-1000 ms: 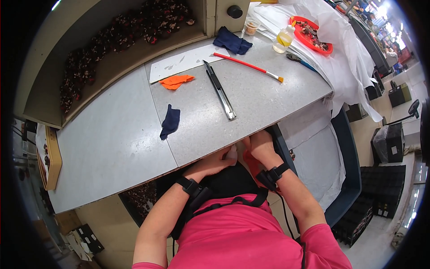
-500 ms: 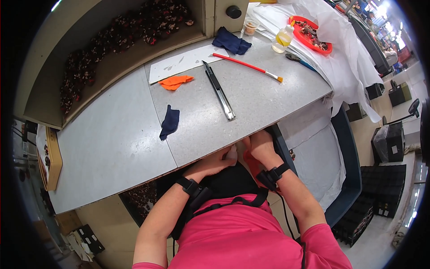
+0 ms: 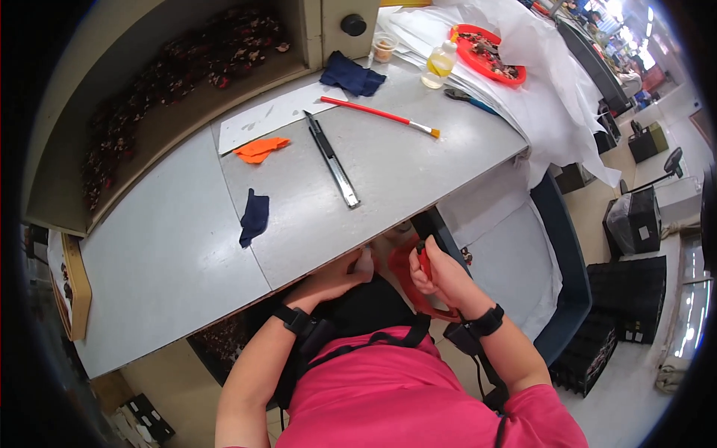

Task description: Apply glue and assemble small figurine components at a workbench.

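My right hand is raised beside the drawer-side edge of the table, its fingers wrapped around a small red-handled tool with a black end. The tool's exact kind does not show. At the front edge of the table my left hand is curled, with a pale covering on one fingertip. The tabletop hides part of its fingers, and I cannot make out what they hold. Between the hands, below the edge, a red plastic tray or basket shows in part over my lap.
On the grey table lie a utility knife, red brush, orange cloth and dark blue cloths. A bottle of yellowish liquid stands near a red tray. A paper-lined dark bin is at right.
My right hand has come up from under the table edge, showing the red-handled tool in it. My left hand stays near the edge. The whole view has shifted slightly.
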Demonstrator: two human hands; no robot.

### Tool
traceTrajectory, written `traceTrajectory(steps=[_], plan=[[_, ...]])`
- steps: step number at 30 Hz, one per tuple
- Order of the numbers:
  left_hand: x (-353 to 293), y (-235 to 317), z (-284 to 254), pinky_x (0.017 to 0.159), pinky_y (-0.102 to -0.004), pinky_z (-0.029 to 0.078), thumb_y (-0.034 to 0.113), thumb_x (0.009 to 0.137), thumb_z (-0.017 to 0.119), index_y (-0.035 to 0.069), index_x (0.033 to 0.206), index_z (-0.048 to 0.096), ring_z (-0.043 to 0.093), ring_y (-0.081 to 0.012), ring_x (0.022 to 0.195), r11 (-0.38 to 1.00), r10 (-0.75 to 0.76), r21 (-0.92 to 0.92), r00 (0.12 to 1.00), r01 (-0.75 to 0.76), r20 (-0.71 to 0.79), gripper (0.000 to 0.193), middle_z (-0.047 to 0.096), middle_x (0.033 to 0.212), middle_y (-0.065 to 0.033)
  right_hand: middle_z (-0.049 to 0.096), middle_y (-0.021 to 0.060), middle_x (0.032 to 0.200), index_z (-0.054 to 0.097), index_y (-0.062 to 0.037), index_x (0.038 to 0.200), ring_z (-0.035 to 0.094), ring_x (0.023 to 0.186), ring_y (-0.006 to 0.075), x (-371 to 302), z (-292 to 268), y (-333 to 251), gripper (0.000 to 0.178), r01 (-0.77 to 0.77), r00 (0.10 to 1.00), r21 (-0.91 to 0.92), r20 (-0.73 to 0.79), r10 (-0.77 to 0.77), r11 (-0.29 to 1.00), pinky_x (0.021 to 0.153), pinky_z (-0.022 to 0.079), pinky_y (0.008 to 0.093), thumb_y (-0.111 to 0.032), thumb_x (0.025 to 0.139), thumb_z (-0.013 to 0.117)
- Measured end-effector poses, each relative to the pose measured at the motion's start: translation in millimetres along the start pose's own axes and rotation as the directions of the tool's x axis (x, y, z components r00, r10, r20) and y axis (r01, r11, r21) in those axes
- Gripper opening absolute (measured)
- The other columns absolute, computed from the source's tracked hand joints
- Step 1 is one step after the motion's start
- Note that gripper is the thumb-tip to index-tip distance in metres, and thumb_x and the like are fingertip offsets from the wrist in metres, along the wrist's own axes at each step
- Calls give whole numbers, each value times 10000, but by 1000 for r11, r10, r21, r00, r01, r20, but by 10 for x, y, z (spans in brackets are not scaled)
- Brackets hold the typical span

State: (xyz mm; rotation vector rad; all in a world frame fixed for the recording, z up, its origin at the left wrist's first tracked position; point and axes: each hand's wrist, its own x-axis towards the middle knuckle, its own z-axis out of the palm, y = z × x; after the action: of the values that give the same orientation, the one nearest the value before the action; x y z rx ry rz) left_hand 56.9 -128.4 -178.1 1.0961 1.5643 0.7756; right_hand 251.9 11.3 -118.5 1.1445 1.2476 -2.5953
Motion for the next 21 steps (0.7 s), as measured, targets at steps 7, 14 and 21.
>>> traceTrajectory(steps=[7, 14, 21], plan=[[-10, -117, 53, 795, -270, 464, 224, 874, 664, -5, 1119, 563, 567, -119, 899, 991, 31, -127, 999, -32, -8, 351, 605, 977, -55, 337, -17, 604, 429, -96, 827, 277, 471, 74, -388, 78, -111, 530, -66, 961, 304, 275, -21, 950, 430, 239, 221, -535, 1027, 210], [34, -102, 39, 809, -266, 468, 225, 885, 654, -10, 1134, 555, 570, -114, 925, 994, -49, -99, 998, 53, 36, 356, 611, 1010, -56, 335, -23, 594, 427, -110, 818, 280, 460, 62, -544, 172, -232, 516, -155, 897, 393, 440, -38, 906, 422, 233, 212, -520, 1032, 197], [51, -66, -23, 791, -269, 479, 234, 887, 656, -7, 1132, 555, 585, -116, 899, 982, -66, -179, 998, 66, 7, 358, 619, 1002, -58, 339, -30, 618, 425, -116, 847, 278, 471, 52, -509, 255, -320, 484, -156, 922, 390, 387, -7, 907, 424, 235, 213, -523, 1029, 237]])
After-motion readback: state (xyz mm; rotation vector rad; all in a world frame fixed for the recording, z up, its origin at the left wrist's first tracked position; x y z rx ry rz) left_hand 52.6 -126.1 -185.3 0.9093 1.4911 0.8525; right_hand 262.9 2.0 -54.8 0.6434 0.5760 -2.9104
